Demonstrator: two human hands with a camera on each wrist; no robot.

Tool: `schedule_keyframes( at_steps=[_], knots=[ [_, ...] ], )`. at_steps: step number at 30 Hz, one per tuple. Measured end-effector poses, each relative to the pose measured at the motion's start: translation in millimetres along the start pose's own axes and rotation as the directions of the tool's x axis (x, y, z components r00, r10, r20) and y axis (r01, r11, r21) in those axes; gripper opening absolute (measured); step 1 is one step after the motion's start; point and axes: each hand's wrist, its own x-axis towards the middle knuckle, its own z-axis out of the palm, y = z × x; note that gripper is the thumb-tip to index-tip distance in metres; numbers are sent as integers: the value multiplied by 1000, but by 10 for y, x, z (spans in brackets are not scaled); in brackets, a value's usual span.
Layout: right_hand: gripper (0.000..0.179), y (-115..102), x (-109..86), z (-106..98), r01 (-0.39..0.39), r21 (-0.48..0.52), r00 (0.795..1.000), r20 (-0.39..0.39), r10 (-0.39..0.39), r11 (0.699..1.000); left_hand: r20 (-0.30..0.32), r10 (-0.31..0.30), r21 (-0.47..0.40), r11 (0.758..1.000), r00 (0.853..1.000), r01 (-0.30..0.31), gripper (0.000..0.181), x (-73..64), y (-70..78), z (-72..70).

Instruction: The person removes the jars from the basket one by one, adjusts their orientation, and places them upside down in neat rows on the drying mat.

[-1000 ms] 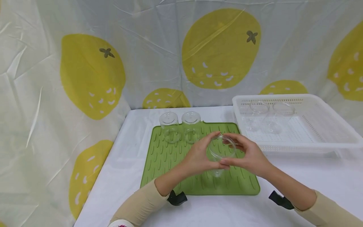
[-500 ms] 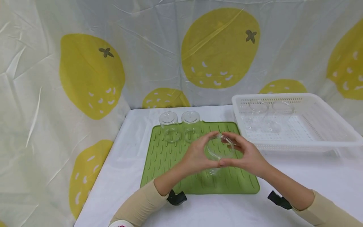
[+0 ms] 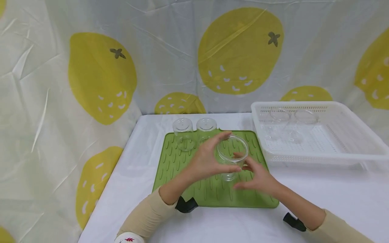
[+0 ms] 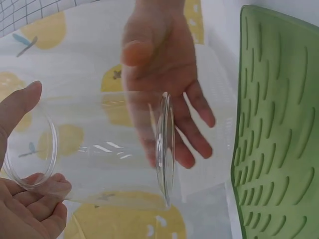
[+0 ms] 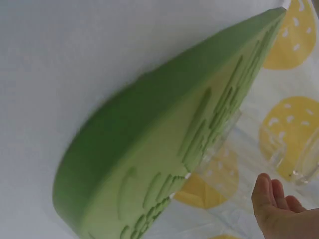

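Note:
A clear glass (image 3: 226, 158) is held over the green ridged drying mat (image 3: 258, 199), wide ring facing up in the head view. My left hand (image 3: 204, 159) grips it near this end, the thumb on the near side and fingers on the far side. In the left wrist view the glass (image 4: 109, 149) lies sideways across the picture. My right hand (image 3: 259, 179) is beside its lower part, fingers spread and thumb apart. The left wrist view shows the right hand's palm (image 4: 164, 74) behind the far end of the glass.
Two more clear glasses (image 3: 183, 125) stand bottom up at the mat's back left. A white perforated basket (image 3: 322, 156) at the right holds clear glasses (image 3: 280, 116). A lemon-print curtain (image 3: 170, 67) hangs behind the white-covered table (image 3: 136, 152).
The right hand has let go of the glass and drawn down and right, its fingers opening. The left hand has kept its grip, and the glass has risen slightly.

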Motion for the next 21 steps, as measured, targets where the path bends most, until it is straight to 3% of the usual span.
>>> schedule_keyframes(
  at_steps=[4, 14, 21],
  knots=[
    [91, 53, -4, 90, -50, -9, 998, 43, 50, 999, -7, 24, -27, 999, 1000, -24, 93, 4, 44, -47],
    [82, 15, 56, 158, -21, 52, 999, 39, 19, 998, -12, 53, -67, 996, 999, -54, 91, -13, 83, -82],
    [58, 19, 60, 159, -10, 84, 999, 32, 7, 996, -22, 57, -107, 992, 998, -59, 89, -13, 56, -81]
  ],
)
